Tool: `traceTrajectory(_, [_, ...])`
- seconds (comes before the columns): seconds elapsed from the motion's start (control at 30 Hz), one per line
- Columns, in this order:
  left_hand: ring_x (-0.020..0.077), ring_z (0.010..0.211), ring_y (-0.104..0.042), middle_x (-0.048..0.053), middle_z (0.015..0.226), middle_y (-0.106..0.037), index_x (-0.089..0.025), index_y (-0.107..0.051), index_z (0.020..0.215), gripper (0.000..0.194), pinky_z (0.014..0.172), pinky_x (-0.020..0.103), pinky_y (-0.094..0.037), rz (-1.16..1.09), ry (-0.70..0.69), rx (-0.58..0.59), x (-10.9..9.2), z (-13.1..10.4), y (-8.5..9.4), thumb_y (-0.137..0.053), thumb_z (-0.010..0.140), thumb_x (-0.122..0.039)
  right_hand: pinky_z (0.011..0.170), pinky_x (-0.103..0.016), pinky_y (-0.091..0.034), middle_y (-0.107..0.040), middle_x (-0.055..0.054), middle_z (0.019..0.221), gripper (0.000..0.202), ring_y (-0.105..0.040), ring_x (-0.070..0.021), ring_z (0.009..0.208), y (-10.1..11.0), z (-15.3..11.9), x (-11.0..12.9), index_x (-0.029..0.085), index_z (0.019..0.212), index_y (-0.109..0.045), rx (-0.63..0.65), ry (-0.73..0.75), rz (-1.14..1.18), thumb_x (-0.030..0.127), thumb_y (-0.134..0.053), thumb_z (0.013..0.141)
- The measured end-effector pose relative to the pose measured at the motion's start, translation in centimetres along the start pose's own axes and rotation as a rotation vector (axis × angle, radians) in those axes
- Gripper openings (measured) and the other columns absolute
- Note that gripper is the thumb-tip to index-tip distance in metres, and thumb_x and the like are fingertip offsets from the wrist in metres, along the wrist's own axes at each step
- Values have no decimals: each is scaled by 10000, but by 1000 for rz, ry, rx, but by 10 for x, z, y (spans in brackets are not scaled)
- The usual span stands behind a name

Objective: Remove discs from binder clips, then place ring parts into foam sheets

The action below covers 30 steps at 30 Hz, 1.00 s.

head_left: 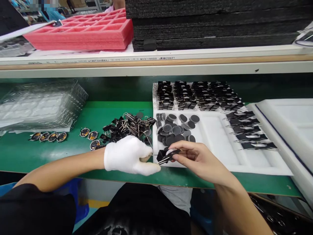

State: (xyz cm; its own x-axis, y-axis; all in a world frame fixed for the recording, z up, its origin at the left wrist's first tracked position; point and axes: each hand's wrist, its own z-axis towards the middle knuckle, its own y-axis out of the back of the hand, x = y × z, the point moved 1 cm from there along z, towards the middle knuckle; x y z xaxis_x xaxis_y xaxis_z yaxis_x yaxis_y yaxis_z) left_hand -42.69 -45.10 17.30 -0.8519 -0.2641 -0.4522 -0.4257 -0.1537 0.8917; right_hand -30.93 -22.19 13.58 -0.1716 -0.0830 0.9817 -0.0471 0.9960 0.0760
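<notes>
Left hand (130,156), white-gloved: thumb and fingers nearly closed on the wire handles of a black clip (164,156). Right hand (195,160), bare: fingertips pinched on the clip's far side, at a small round piece (171,151) held with it. Clip sits between both hands, above the near edge of the white tray (205,130). Dark discs (176,130) lie loose in the tray, just beyond; clip pile (129,127) on green desk (117,161), beside the tray.
</notes>
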Motion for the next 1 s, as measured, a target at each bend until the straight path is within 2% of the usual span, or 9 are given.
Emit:
traceTrajectory(0.1, [102, 482, -425, -28, 525, -519, -204, -544, 610, 428, 521, 265, -289, 88, 61, -8, 15, 3, 24, -504, 953, -456, 700, -327, -603, -766, -34, 901, 240, -711, -200, 799, 1, -1, -7, 289, 1048, -788, -95, 7, 142, 404, -825, 841])
traceTrajectory(0.23, [170, 689, -622, 38, 785, -698, -208, -723, 943, 461, 636, 274, -378, 396, 317, -145, 50, 32, 50, -408, 1009, -538, 863, -424, -616, -775, -35, 1014, 369, -725, -240, 950, -5, 1, -18, 338, 1111, -757, -215, -12, 547, 462, -870, 783])
traceTrajectory(0.33, [244, 859, -675, 97, 992, -725, -203, -715, 1164, 592, 739, 312, -433, 508, 308, 72, 69, 69, 45, -452, 946, -686, 838, -388, -604, -757, -24, 961, 311, -702, -226, 930, -13, 4, -25, 332, 979, -766, -234, -19, 656, 475, -899, 737])
traceTrajectory(0.43, [342, 956, -659, 181, 993, -705, -135, -750, 1038, 716, 821, 397, -452, 588, 270, 299, 74, 97, 30, -523, 846, -786, 784, -350, -595, -747, -16, 921, 298, -686, -200, 861, -19, 5, -29, 315, 928, -755, -262, -34, 720, 458, -913, 720])
traceTrajectory(0.5, [373, 985, -636, 208, 988, -692, -123, -758, 941, 650, 846, 439, -443, 607, 277, 352, 74, 104, 25, -553, 850, -733, 795, -344, -595, -757, -20, 954, 314, -693, -191, 850, -20, 3, -30, 301, 937, -751, -265, -46, 736, 429, -924, 708])
traceTrajectory(0.63, [324, 1003, -602, 169, 1046, -676, -168, -742, 871, 423, 846, 427, -411, 565, 272, 194, 78, 91, 27, -475, 969, -482, 799, -358, -596, -767, -28, 922, 415, -712, -199, 804, -16, 2, -28, 290, 1034, -741, -252, -61, 696, 408, -937, 688])
traceTrajectory(0.77, [285, 972, -610, 150, 1050, -680, -170, -721, 892, 448, 838, 403, -396, 598, 248, 29, 79, 76, 30, -380, 1036, -423, 732, -326, -579, -753, -24, 867, 426, -696, -187, 757, -16, 8, -22, 266, 1024, -732, -232, -49, 646, 409, -942, 683])
traceTrajectory(0.9, [276, 794, -656, 138, 825, -693, -143, -718, 952, 532, 768, 373, -404, 634, 215, 67, 73, 80, 22, -409, 1020, -571, 764, -326, -581, -757, -26, 886, 368, -696, -186, 785, -23, 15, -18, 263, 969, -730, -221, -23, 633, 401, -934, 696])
traceTrajectory(1.0, [286, 765, -679, 147, 821, -716, -139, -719, 961, 348, 716, 358, -390, 672, 143, 135, 70, 88, 14, -518, 993, -422, 769, -316, -581, -762, -28, 889, 387, -704, -184, 795, -26, 14, -20, 265, 1002, -740, -207, -21, 643, 399, -936, 696])
